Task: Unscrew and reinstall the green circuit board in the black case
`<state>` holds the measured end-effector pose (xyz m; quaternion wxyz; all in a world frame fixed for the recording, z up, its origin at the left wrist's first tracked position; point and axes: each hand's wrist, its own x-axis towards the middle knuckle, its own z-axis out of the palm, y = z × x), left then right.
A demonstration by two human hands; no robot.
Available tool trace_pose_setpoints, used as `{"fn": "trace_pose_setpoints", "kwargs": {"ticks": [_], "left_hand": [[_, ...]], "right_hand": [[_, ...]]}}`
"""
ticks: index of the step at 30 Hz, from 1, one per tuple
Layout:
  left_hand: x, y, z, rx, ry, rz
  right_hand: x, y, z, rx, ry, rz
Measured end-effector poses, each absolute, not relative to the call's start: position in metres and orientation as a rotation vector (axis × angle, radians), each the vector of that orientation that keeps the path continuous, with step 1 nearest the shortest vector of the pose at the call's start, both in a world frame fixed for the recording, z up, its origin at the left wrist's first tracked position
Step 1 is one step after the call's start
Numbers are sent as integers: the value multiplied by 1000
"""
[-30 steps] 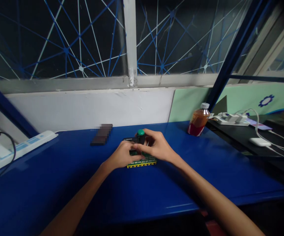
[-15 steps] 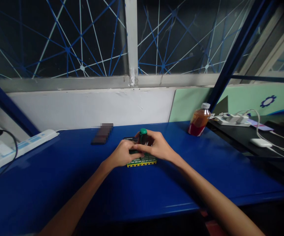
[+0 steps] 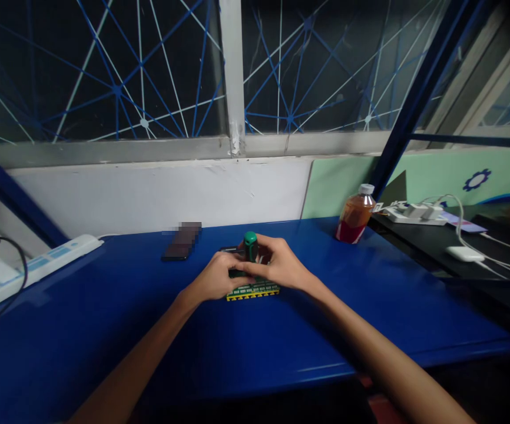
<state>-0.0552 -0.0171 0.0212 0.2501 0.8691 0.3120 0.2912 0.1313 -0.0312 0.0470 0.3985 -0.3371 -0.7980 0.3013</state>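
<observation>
A screwdriver (image 3: 250,247) with a green-topped dark handle stands nearly upright, its lower end hidden by my fingers. My right hand (image 3: 279,265) curls around it from the right, closed on the handle. From the left my left hand (image 3: 219,277) closes in, thumb and fingers pinched just below the handle and touching my right fingers. What sits in that pinch is hidden. Under both hands lies a green bit case (image 3: 259,288) with rows of small pale pieces and a yellow toothed front edge. Behind it shows part of a dark lid-like piece (image 3: 229,249).
On the blue table (image 3: 237,347) a dark phone (image 3: 178,247) lies at the back left. A white power strip (image 3: 60,256) runs along the left. A drink bottle (image 3: 354,215) stands at the back right; a black surface beyond holds another strip (image 3: 414,217) and a white charger (image 3: 464,254).
The screwdriver handle has shifted slightly left and its tilt has changed a little. Both hands keep nearly the same place and grip. The whole view has drifted slightly.
</observation>
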Motion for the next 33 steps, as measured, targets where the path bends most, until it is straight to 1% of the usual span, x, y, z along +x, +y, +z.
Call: {"fn": "trace_pose_setpoints", "kwargs": {"ticks": [3, 8, 16, 27, 33], "left_hand": [[-55, -17, 20, 2360, 852, 822], [-55, -17, 19, 2387, 797, 766], [-55, -16, 17, 2311, 830, 784], [-52, -17, 17, 2350, 877, 804], [-55, -19, 19, 2391, 795, 734]], "right_hand": [[132, -31, 47, -876, -2024, 773], [133, -31, 46, -883, -2030, 785], [132, -33, 49, -905, -2022, 747], [131, -33, 49, -935, -2002, 711], [133, -31, 47, -924, -1994, 716]]}}
